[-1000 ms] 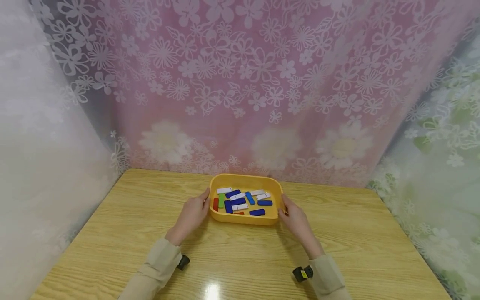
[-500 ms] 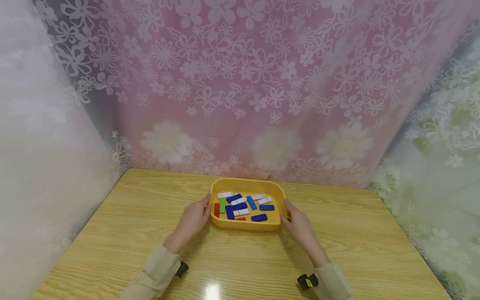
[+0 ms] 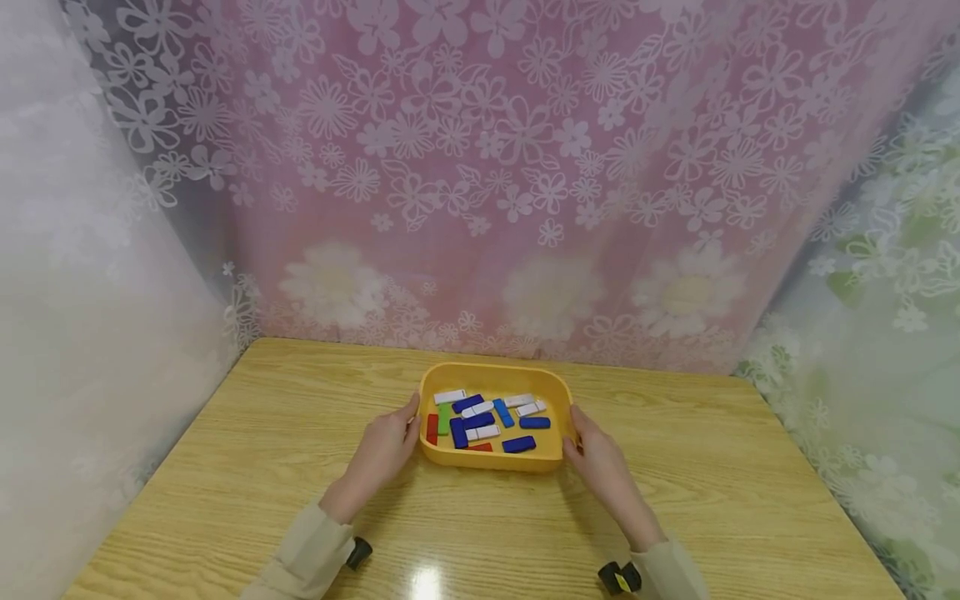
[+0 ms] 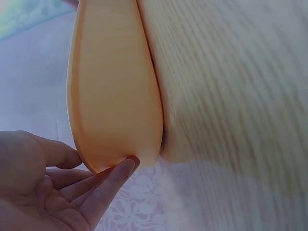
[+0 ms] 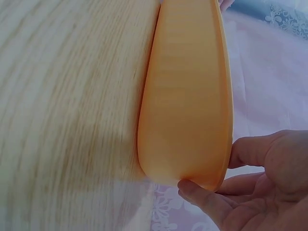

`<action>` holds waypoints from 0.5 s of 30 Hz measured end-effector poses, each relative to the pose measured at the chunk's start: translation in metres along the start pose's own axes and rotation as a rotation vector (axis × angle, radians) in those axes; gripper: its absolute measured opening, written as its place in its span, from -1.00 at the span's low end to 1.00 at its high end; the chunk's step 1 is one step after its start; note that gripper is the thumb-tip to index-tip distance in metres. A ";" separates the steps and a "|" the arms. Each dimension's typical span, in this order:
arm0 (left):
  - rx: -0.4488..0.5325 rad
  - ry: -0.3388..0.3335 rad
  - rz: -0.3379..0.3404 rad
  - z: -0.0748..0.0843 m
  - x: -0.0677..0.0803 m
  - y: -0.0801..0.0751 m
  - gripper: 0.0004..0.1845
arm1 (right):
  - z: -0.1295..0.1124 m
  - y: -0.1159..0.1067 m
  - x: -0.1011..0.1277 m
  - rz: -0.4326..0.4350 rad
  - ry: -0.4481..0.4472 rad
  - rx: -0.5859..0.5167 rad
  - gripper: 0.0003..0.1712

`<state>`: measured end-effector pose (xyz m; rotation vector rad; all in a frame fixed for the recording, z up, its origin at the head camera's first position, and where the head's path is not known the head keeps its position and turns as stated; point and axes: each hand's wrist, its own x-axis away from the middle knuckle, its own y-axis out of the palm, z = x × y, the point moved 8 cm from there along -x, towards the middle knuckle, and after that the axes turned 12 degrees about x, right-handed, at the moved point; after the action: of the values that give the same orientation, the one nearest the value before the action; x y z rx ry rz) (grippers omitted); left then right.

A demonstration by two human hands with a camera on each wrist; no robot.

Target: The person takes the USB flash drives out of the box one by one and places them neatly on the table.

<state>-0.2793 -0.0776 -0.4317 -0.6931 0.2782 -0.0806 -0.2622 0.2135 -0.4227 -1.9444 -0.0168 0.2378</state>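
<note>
A yellow plastic basin [image 3: 491,457], oblong with rounded corners, sits toward the back middle of the wooden table. My left hand [image 3: 382,450] grips its left end. At the right end my right hand [image 3: 599,458] holds it in the same way. Both wrist views show a thumb and fingers around a corner of the basin, at the wall and the rim. Inside lie several small flat oblong pieces: dark blue [image 3: 519,444], light blue [image 3: 503,413], white [image 3: 450,397], green [image 3: 443,419] and red [image 3: 432,428]. Some white ones have a thin line across, and a few pieces overlap.
The wooden table [image 3: 247,467] spreads out on both sides and in front of the basin. Behind it hangs a pink flowered curtain [image 3: 480,208] at the table's back edge. Pale curtains [image 3: 885,417] flank the sides. Each wrist carries a small black camera [image 3: 619,577].
Both hands have drawn the basin a little toward me across the table, its pieces moving with it. The grip at each end stays the same.
</note>
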 end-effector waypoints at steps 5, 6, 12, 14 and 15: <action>-0.009 0.006 0.004 0.001 0.003 -0.001 -0.53 | -0.002 -0.001 0.002 -0.004 0.003 0.024 -0.36; -0.007 0.005 0.007 0.002 0.004 -0.001 -0.53 | -0.002 -0.001 0.003 -0.005 0.004 0.028 -0.36; 0.008 0.018 0.012 0.003 0.010 -0.003 -0.53 | -0.002 0.000 0.005 -0.008 0.021 0.055 -0.35; 0.008 0.024 0.014 0.003 0.011 -0.003 -0.54 | -0.003 -0.001 0.005 -0.007 0.020 0.062 -0.36; 0.007 0.025 0.017 0.004 0.012 -0.003 -0.54 | -0.003 -0.001 0.005 -0.006 0.018 0.063 -0.36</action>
<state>-0.2671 -0.0797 -0.4296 -0.6827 0.3075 -0.0746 -0.2566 0.2117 -0.4213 -1.8834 -0.0035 0.2141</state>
